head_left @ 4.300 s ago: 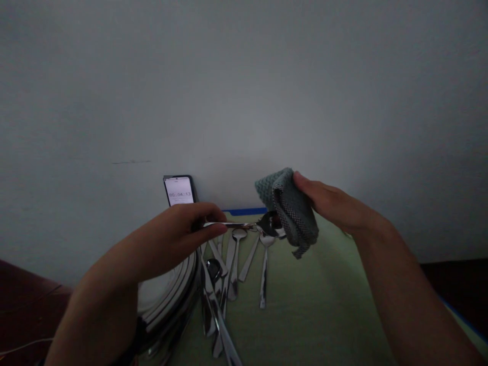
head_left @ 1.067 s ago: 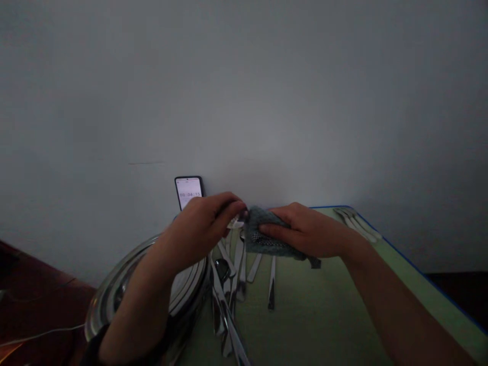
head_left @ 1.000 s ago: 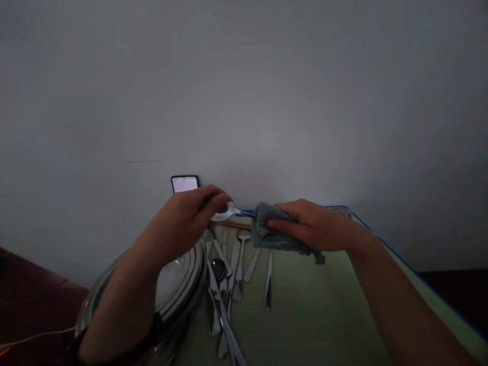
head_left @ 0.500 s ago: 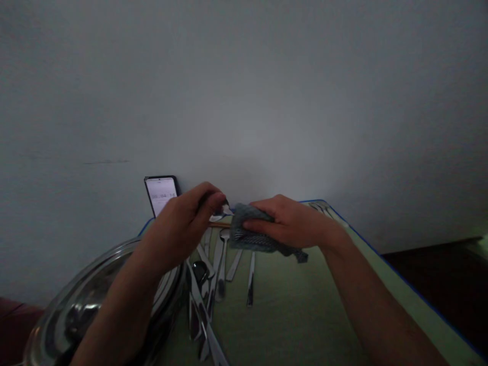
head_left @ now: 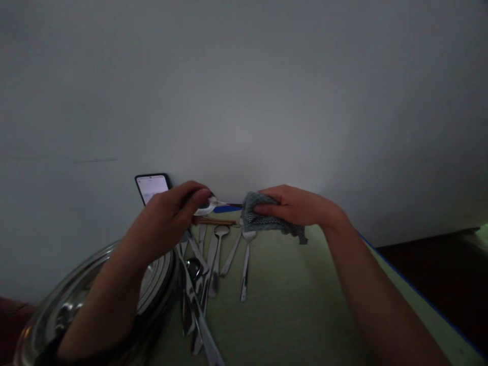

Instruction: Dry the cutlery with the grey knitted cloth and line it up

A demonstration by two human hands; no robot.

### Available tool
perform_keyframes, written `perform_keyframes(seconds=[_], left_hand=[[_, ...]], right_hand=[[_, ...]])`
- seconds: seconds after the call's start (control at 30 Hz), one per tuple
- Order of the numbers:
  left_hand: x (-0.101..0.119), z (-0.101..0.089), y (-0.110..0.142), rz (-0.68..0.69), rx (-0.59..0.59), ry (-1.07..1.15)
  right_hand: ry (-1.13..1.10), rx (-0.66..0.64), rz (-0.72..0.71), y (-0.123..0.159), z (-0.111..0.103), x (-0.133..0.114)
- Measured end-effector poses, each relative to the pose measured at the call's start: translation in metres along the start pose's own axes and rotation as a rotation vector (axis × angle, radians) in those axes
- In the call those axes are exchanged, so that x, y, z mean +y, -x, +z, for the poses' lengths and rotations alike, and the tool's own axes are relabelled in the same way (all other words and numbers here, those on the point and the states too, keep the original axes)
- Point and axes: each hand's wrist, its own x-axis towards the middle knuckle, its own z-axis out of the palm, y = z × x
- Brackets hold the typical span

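My left hand pinches the bowl end of a steel spoon, held level above the table. The spoon's handle runs right into a grey knitted cloth. My right hand is closed around that cloth, with the cloth wrapped over the handle's far end. Both hands hover over a row of loose cutlery lying on the green mat.
A stack of shiny steel plates sits at the lower left beside the cutlery. A phone with a lit screen leans on the pale wall. The mat's blue edge runs down the right side, with dark floor beyond.
The cloth has slid from the spoon's bowl out along its handle, and my hands have drawn apart. My left hand now grips the bowl end. The view has shifted right.
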Motion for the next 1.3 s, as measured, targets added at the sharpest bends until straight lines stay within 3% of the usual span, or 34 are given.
perform_keyframes(seconds=[0.17, 0.27, 0.43, 0.6, 0.77, 0.87, 0.97, 1.03, 1.17, 1.3], left_hand=[[-0.010, 0.018, -0.002, -0.061, -0.248, 0.343], [-0.006, 0.026, -0.001, -0.040, -0.198, 0.329], [0.009, 0.032, 0.006, 0.098, -0.147, 0.009], [0.006, 0.032, 0.012, 0.287, -0.109, -0.357], [-0.001, 0.020, 0.006, 0.266, -0.177, -0.264], [-0.005, 0.008, 0.003, 0.165, -0.241, -0.076], [-0.011, -0.004, 0.004, 0.060, -0.195, 0.002], [-0.016, -0.011, 0.006, 0.065, -0.196, 0.017], [-0.023, -0.018, 0.011, 0.110, -0.321, 0.071], [-0.019, -0.017, 0.012, 0.135, -0.401, 0.009]], right_hand=[[0.265, 0.147, 0.080, 0.008, -0.010, -0.007], [0.350, 0.191, 0.067, 0.007, -0.010, -0.016], [0.419, 0.124, 0.048, -0.003, 0.006, -0.030], [0.502, 0.123, 0.027, -0.017, 0.028, -0.036], [0.458, 0.079, 0.026, -0.017, 0.027, -0.031], [0.394, 0.082, 0.025, -0.012, 0.018, -0.025], [0.292, 0.118, 0.038, -0.005, 0.008, -0.021], [0.201, 0.128, 0.094, 0.000, 0.003, -0.019], [0.076, 0.112, 0.220, 0.006, 0.000, -0.017], [0.052, 0.063, 0.218, 0.007, 0.001, -0.016]])
